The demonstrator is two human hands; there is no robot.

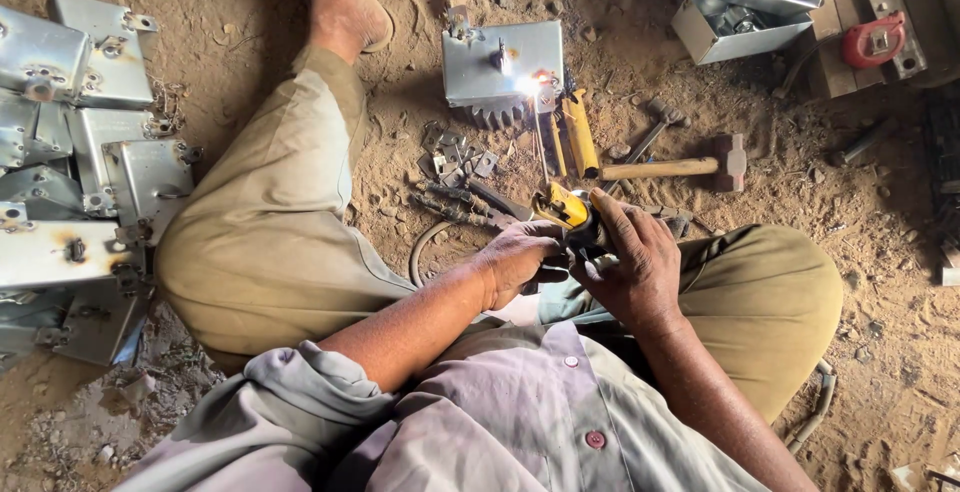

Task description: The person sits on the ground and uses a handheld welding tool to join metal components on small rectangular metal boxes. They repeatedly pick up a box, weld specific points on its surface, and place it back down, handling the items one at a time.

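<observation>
I sit cross-legged on a dirt floor. Both hands close around a yellow welding electrode holder (563,206) held over my lap. My left hand (518,260) grips it from the left, and my right hand (632,262) wraps it from the right. A thin rod runs from the holder up to a grey metal box (500,67), where a bright welding spark (527,83) glows at the box's lower right corner. A toothed gear (497,114) lies under the box's front edge.
Several grey metal boxes (70,152) are stacked at the left. A wooden-handled hammer (680,165), yellow-handled pliers (575,134) and small metal brackets (455,157) lie ahead. Open metal boxes (745,2) and a red clamp (872,40) sit at upper right. A cable (815,414) trails right.
</observation>
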